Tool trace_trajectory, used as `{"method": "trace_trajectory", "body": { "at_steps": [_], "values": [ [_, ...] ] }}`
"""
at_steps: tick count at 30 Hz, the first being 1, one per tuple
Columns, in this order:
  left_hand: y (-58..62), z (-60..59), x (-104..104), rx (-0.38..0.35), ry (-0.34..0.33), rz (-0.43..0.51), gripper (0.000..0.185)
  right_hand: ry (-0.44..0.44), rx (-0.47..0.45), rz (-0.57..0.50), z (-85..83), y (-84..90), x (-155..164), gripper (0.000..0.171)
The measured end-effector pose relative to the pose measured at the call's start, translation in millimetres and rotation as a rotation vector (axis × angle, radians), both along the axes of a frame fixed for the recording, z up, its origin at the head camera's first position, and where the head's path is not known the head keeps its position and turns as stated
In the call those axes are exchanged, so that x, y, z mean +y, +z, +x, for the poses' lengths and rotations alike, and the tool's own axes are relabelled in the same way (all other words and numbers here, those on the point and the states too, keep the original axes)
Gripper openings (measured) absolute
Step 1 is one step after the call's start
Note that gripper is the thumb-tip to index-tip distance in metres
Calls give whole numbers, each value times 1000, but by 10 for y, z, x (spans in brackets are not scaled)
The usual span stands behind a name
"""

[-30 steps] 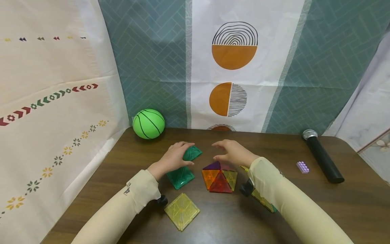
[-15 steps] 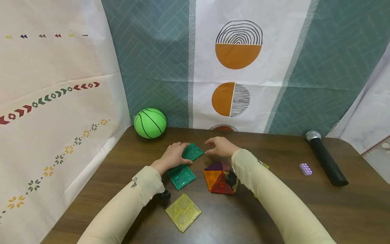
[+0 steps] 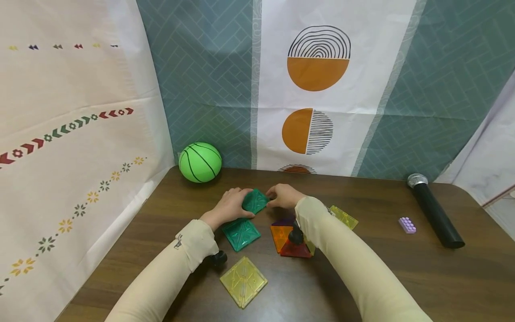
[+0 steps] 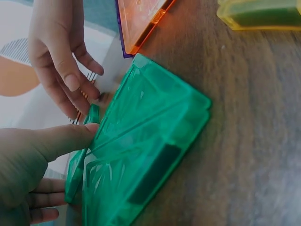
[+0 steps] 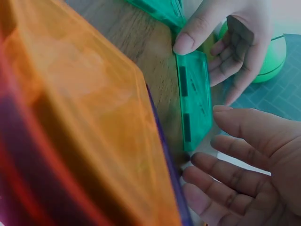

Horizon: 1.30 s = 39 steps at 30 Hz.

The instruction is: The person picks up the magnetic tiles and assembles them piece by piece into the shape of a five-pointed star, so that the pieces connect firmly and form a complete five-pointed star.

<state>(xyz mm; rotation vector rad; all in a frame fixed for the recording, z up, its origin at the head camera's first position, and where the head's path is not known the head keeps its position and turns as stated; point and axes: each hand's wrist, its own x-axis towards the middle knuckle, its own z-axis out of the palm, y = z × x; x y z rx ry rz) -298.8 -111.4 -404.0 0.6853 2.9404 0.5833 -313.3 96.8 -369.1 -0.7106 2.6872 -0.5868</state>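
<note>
In the head view my left hand (image 3: 229, 207) holds the left corner of the far green magnetic tile pair (image 3: 256, 202), thumb on the near edge and fingers on the far side. My right hand (image 3: 284, 196) is at that pair's right corner, fingers loosely bent and parted beside the tile in the right wrist view. A second green tile pair (image 4: 141, 127) lies nearer, just below my left thumb. Below my right wrist sits a cluster of triangular tiles (image 3: 280, 237) in orange, red, purple and yellow, partly hidden by the sleeve and wrist camera.
A yellow tile diamond (image 3: 243, 281) lies at the front, more yellow tiles (image 3: 344, 217) beyond my right forearm. A green ball (image 3: 200, 162) stands back left. Over on the right are a lilac toy brick (image 3: 407, 225) and a black microphone (image 3: 436, 212).
My right hand has moved left, from above the coloured cluster to the right corner of the far green tile pair. My left hand has stayed on that pair.
</note>
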Motion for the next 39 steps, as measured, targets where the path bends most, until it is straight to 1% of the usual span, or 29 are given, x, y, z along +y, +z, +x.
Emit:
{"method": "trace_trajectory", "body": {
  "at_steps": [9, 13, 15, 18, 21, 24, 27, 30, 33, 35, 39],
  "values": [
    [-66, -6, -9, 22, 3, 66, 75, 3, -10, -6, 19, 22, -44, 47],
    [-65, 1, -17, 22, -4, 108, 74, -10, -6, -38, 11, 35, -19, 46],
    [-50, 16, -20, 19, -4, 134, 74, -25, -4, -71, 5, 46, -1, 45],
    [-20, 42, -16, 31, -8, 154, 73, -60, -33, -135, 3, 73, 32, 42],
    [18, 62, -2, 32, -10, 170, 73, -109, -70, -213, 4, 91, 70, 39],
    [62, 78, 19, 22, -5, 201, 74, -167, -81, -288, 20, 119, 105, 34],
    [100, 88, 57, 14, 4, 254, 73, -213, -83, -369, 48, 158, 135, 32],
    [134, 109, 92, -12, 5, 321, 74, -245, -100, -435, 59, 193, 162, 31],
    [179, 136, 116, -67, 10, 404, 71, -284, -135, -482, 55, 230, 192, 30],
    [204, 145, 125, -105, 29, 471, 67, -309, -169, -509, 53, 249, 215, 29],
    [239, 148, 146, -142, 124, 589, 48, -330, -212, -543, 48, 269, 260, 29]
  ]
}}
